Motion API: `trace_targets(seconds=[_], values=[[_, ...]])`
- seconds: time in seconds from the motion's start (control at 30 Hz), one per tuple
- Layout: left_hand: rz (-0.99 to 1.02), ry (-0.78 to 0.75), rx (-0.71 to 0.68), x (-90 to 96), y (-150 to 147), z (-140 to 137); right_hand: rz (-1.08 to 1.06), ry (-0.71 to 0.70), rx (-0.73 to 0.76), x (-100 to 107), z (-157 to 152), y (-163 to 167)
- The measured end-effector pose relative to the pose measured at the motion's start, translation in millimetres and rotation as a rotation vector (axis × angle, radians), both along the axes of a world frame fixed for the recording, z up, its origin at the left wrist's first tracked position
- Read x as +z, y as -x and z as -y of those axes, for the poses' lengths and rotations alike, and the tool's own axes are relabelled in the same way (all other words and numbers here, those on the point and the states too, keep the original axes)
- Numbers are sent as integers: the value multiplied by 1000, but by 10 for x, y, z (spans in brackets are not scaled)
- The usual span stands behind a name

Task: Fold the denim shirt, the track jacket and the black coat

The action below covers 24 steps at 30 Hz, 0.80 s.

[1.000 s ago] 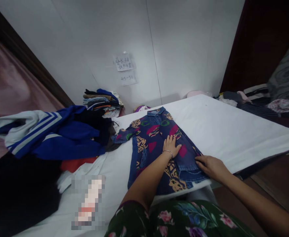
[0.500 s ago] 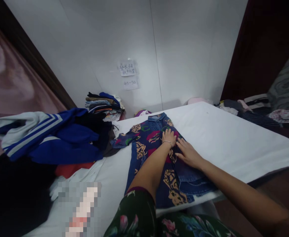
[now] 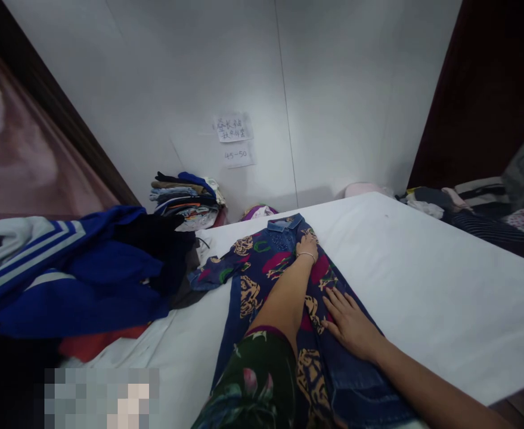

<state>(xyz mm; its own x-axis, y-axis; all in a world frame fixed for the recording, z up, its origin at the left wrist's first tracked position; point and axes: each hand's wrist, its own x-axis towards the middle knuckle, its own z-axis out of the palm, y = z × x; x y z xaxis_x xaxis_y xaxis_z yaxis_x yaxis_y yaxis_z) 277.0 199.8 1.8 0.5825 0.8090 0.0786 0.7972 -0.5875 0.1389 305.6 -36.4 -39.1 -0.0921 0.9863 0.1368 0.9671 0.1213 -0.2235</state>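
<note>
A blue denim shirt [image 3: 284, 256] printed with tan, magenta and green patterns lies spread front up, its collar at the far end and one sleeve out to the left. My left hand [image 3: 307, 247], with a bracelet on the wrist, is near the shoulder beside the collar, its fingers curled into the cloth. Lower on the shirt's right side, my right hand [image 3: 351, 325] rests flat, fingers stretched out. The shirt's right sleeve does not show. My left forearm covers part of the shirt's middle.
A white-covered table [image 3: 436, 286] extends to the right. Blue and white striped clothing [image 3: 78, 268] is heaped on the left. A stack of folded clothes [image 3: 188, 199] stands by the wall, below paper notes [image 3: 235, 127]. More garments [image 3: 480, 196] lie beyond the table's right edge.
My left hand has gone from lying flat to curled fingers, a little nearer the collar. My right hand has slid down the shirt, towards me. The view has shifted slightly.
</note>
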Motion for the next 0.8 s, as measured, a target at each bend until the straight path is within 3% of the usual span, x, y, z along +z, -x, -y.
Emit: trace_targets(seconds=[0.23, 0.57, 0.8], values=[[15, 52, 234, -50, 132, -268, -27, -15, 11, -48, 10, -18], [119, 120, 496, -52, 240, -416, -107, 29, 5, -27, 11, -20], [177, 116, 464, 90, 152, -623, -122, -5, 19, -62, 11, -15]])
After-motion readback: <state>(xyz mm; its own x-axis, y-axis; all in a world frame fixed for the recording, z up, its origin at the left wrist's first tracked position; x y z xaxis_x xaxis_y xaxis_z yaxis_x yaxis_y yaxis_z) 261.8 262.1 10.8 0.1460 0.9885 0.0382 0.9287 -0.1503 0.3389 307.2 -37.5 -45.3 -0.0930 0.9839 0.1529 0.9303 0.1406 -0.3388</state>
